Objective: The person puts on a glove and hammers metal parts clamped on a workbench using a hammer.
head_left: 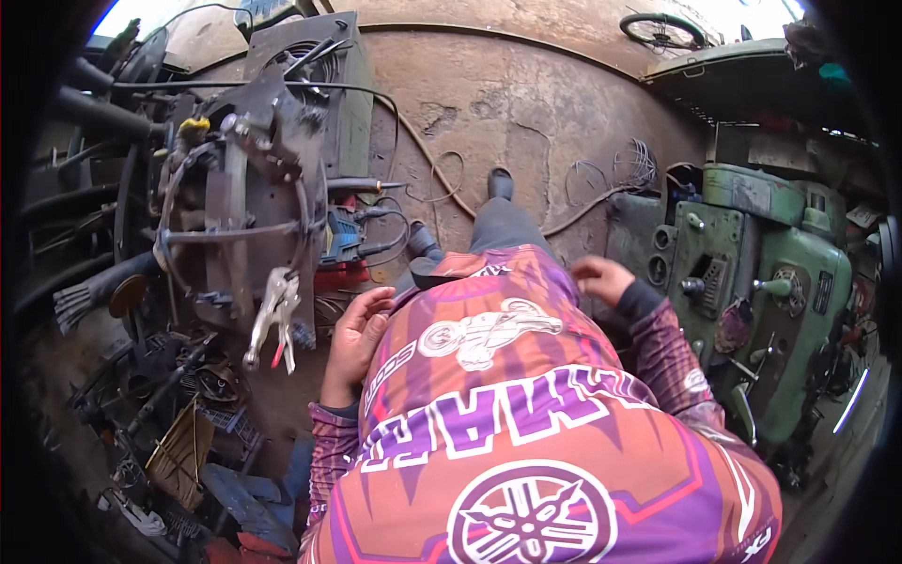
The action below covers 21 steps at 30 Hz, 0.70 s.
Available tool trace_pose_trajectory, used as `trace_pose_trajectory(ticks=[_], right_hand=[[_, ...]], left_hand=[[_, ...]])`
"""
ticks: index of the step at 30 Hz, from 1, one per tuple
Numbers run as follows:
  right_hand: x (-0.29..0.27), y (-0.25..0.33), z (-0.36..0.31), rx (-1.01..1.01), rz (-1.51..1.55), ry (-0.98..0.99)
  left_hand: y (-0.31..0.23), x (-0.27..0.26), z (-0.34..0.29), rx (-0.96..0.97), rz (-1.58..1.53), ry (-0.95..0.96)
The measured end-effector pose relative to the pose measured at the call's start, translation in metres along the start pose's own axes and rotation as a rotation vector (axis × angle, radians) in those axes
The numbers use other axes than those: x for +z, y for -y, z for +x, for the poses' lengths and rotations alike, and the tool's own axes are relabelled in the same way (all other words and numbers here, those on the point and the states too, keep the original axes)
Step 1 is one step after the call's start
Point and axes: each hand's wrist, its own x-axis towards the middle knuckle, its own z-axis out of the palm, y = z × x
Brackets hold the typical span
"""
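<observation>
My left hand (pixel 359 329) hangs at my left side, empty, fingers loosely bent and apart. It is nearest to a pair of locking pliers (pixel 275 315) clamped on a round metal frame (pixel 230 230) of bars and hoops. A second clamping tool (pixel 263 150) grips the upper part of that frame. My right hand (pixel 603 279) is off my right side, in the air, its fingers slightly curled with nothing visible in them. Neither hand touches the frame or the tools.
A green lathe-like machine (pixel 752 282) with levers stands on my right. Left of my feet is a blue power tool or machine (pixel 346 235). A cable (pixel 442 169) and thin wire coils (pixel 634 167) lie on the floor. Scrap metal (pixel 141 404) piles up at lower left; a wheel (pixel 662 31) lies far off.
</observation>
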Motion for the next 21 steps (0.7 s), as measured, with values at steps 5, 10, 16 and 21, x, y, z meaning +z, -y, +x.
trace_pose_trajectory(ticks=[5, 10, 16, 21], right_hand=[[-0.031, 0.145, 0.043, -0.411, 0.028, 0.361], [-0.114, 0.176, 0.045, -0.500, 0.120, 0.550], [-0.194, 0.140, 0.136, -0.054, -0.003, 0.427], [-0.247, 0.058, 0.287, -0.228, -0.640, 0.136]], left_hand=[[-0.011, 0.032, 0.053, -0.117, -0.158, 0.097], [-0.054, 0.110, 0.086, -0.006, -0.304, 0.040], [-0.053, 0.141, 0.141, -0.026, 0.098, -0.168], [0.029, 0.165, 0.126, -0.283, 0.883, -0.586]])
